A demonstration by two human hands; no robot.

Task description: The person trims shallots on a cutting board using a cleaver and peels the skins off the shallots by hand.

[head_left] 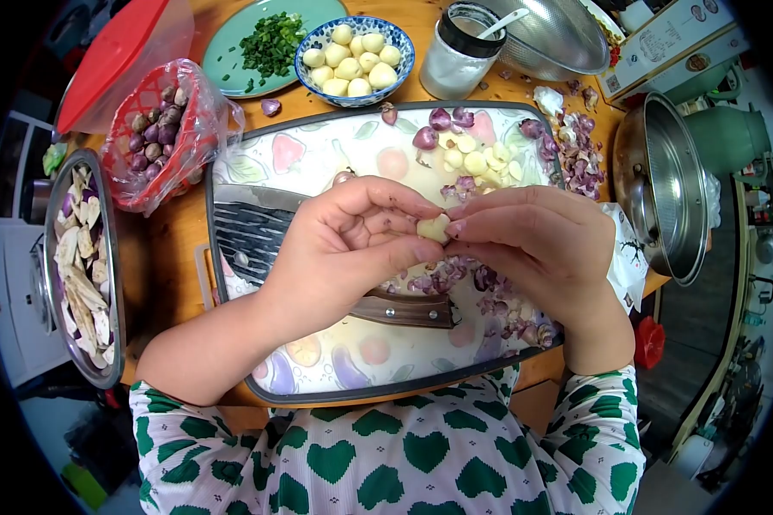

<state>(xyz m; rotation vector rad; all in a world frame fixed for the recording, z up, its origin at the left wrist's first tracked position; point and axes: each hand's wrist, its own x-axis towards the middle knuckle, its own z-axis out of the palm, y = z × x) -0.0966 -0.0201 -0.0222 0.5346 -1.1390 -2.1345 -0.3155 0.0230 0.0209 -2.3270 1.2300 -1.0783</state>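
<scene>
Over the middle of the patterned cutting board (378, 369), my left hand (339, 232) and my right hand (541, 240) meet at the fingertips. Both are closed in a pinch on one pale peeled garlic clove (434, 228). Below them lies a cleaver (404, 310), its brown handle towards the right and its dark blade partly hidden by my left hand. Purple garlic skins (524, 318) are scattered under and beside my right hand. Pale garlic slices (489, 167) and several unpeeled purple bulbs (426, 138) sit on the board's far right part.
Behind the board stand a blue-patterned bowl (356, 97) of peeled garlic, a green plate (223, 51) with chopped greens and a jar (459, 60) with a spoon. At left are a red basket (124, 124) and a metal tray (116, 283) of sliced eggplant; a steel pan (696, 215) is at right.
</scene>
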